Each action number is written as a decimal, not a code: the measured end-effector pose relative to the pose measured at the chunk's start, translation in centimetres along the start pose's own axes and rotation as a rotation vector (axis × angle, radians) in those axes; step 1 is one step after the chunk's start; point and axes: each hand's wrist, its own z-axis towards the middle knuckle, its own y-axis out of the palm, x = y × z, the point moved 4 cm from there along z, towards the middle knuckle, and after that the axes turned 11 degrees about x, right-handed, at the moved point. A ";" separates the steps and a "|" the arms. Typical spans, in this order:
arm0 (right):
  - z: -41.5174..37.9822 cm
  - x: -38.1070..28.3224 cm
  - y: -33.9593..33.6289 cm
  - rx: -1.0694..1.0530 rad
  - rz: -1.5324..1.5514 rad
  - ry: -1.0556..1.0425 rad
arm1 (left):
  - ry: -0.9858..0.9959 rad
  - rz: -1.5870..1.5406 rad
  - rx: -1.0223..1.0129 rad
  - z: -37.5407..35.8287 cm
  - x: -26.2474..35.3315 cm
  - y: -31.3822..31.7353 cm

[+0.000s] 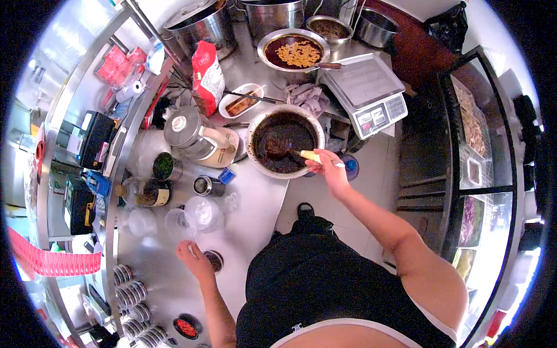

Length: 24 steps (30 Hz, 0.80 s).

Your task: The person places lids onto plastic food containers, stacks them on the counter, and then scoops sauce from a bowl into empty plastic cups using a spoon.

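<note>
My right hand (331,171) is wrapped round a utensil with a pale yellow handle (310,155). Its lower end dips into dark, grainy sauce in a large metal bowl (252,155) at the counter's edge, so the head is hidden. Low on the left, my left hand (195,261) is over the steel counter with its fingers slightly curled and nothing visible in them. Clear plastic tubs (203,213) are just beyond its fingertips. A small round container with dark contents (213,261) lies right beside that hand.
A glass kettle (188,136), a red bag (207,75) and a white dish (259,93) line the counter. Behind the bowl are a bowl of reddish oil (293,51) and a scale (368,90). Stacked tins (130,294) and a red-filled dish (185,327) stand lower left.
</note>
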 end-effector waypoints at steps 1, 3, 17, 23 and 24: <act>0.1 0.3 0.3 -0.022 -0.026 -0.065 | 0.015 -0.022 -0.021 -0.5 0.9 -0.5; -0.4 0.3 1.0 -0.085 -0.133 -0.210 | 0.044 -0.066 -0.060 -1.6 3.1 -1.6; -0.1 -0.1 0.1 0.013 0.167 0.092 | 0.214 -0.352 -0.225 1.1 14.9 2.0; 0.9 -0.6 -1.2 -0.038 0.044 -0.013 | 0.330 -0.329 -0.213 5.1 19.0 5.1; 0.9 -0.7 -1.2 -0.043 0.032 -0.034 | 0.350 -0.322 -0.207 5.6 19.4 5.6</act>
